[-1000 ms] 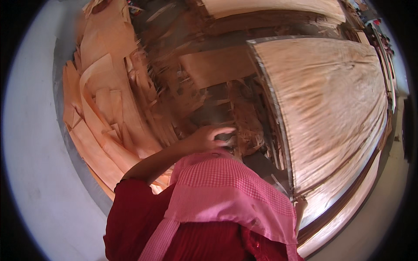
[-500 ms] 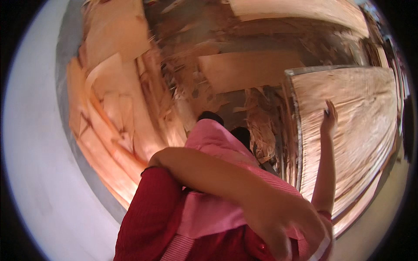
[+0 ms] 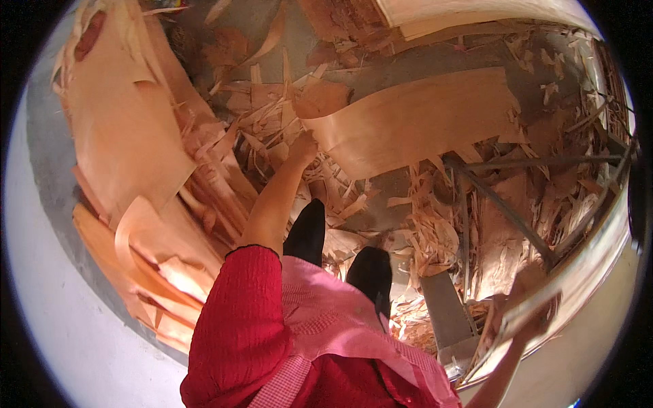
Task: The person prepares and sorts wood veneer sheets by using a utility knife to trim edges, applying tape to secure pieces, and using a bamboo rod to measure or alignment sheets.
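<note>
My left hand (image 3: pixel 304 144), arm stretched forward, is closed at the near left end of a long, thin tan wood veneer sheet (image 3: pixel 422 119). That sheet lies over floor scraps, its left end curling up slightly. At the lower right, my right hand (image 3: pixel 541 323) is at the edge of a large pale wooden board (image 3: pixel 605 255), with its fingers closed there as far as the blur shows. The board stands tilted, seen nearly edge-on. Beneath it a metal frame (image 3: pixel 507 211) is uncovered.
Overlapping veneer sheets (image 3: pixel 122 136) are piled along the left, beside a pale wall (image 3: pixel 61 285). Torn veneer strips (image 3: pixel 435 231) litter the grey floor around my feet. A stack of pale sheets (image 3: pixel 476 13) lies at the far right. Below the frame is a flat grey bar (image 3: pixel 445 309).
My left hand has gone from across my body to the floor veneer sheet. The board on the right, flat before, is now tipped up, baring the frame. My right hand has come nearer my body.
</note>
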Demonstrator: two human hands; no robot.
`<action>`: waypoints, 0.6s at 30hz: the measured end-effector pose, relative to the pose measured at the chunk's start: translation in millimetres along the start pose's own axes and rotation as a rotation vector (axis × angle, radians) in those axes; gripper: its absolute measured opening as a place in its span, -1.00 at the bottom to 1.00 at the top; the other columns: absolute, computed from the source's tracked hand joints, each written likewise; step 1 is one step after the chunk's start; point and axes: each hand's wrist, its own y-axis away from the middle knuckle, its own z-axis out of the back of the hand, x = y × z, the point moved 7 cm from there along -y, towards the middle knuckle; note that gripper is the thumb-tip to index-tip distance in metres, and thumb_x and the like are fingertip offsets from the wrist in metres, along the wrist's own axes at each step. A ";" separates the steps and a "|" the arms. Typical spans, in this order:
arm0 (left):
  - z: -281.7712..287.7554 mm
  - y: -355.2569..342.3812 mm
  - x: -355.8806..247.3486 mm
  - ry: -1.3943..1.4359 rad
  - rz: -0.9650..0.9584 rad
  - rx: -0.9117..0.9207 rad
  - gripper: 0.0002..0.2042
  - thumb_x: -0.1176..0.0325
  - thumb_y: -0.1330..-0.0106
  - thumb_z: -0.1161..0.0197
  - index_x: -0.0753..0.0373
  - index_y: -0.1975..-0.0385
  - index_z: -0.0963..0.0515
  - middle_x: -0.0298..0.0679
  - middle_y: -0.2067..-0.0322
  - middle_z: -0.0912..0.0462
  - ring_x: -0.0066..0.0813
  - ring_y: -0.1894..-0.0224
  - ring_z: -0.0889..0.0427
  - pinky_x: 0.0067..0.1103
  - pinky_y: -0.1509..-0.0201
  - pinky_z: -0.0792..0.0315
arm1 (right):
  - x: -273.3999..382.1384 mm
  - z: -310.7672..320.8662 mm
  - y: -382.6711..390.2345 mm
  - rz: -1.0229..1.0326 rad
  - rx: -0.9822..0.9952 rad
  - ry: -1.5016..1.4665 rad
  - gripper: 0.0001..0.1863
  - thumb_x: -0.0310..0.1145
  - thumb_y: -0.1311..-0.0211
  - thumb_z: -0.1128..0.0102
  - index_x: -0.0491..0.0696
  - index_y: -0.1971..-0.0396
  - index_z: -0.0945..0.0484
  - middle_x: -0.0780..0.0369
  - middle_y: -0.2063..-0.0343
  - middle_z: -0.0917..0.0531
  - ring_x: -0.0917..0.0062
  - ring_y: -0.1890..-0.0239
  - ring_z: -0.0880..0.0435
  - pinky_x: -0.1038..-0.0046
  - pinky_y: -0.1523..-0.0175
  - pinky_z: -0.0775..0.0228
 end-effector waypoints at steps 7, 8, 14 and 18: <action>-30.0 -134.6 18.2 -0.410 0.063 -0.039 -0.50 0.31 -0.19 -0.01 0.13 -0.17 -0.14 -0.24 -0.07 -0.33 -0.16 -0.20 -0.16 0.06 -0.21 0.22 | 25.8 -11.5 -12.4 -0.068 0.027 0.017 -0.46 -0.04 -0.22 0.24 -0.09 -0.08 -0.22 0.03 -0.11 -0.23 0.18 -0.17 -0.19 0.13 -0.23 -0.04; -36.3 -140.3 20.1 -0.529 0.118 0.079 -0.54 0.32 -0.20 0.01 0.14 -0.14 -0.21 -0.26 -0.03 -0.39 -0.17 -0.20 -0.17 0.07 -0.20 0.25 | 21.5 -18.0 -12.5 -0.053 0.026 0.087 -0.47 -0.05 -0.22 0.22 -0.09 -0.08 -0.22 0.03 -0.12 -0.23 0.18 -0.17 -0.19 0.12 -0.23 -0.05; -75.2 -34.5 -54.2 -0.444 -0.486 0.070 -0.77 0.43 -0.04 -0.01 0.27 0.31 -0.51 -0.01 0.30 -0.54 -0.12 0.14 -0.48 -0.14 -0.04 -0.18 | -4.7 2.4 2.5 -0.126 0.000 0.213 -0.58 -0.27 -0.20 0.10 -0.14 -0.04 -0.26 0.06 -0.12 -0.23 0.25 -0.15 -0.24 0.24 -0.22 -0.07; 34.6 131.9 -179.5 -0.239 -0.808 0.300 -0.81 0.35 -0.13 -0.01 0.34 0.34 -0.41 0.06 0.58 -0.48 0.00 0.44 -0.50 -0.29 0.40 -0.36 | 10.8 8.9 7.5 0.038 -0.126 0.149 -0.69 -0.39 -0.04 -0.09 -0.12 0.16 -0.45 0.09 0.06 -0.46 0.18 -0.03 -0.39 0.19 -0.12 -0.21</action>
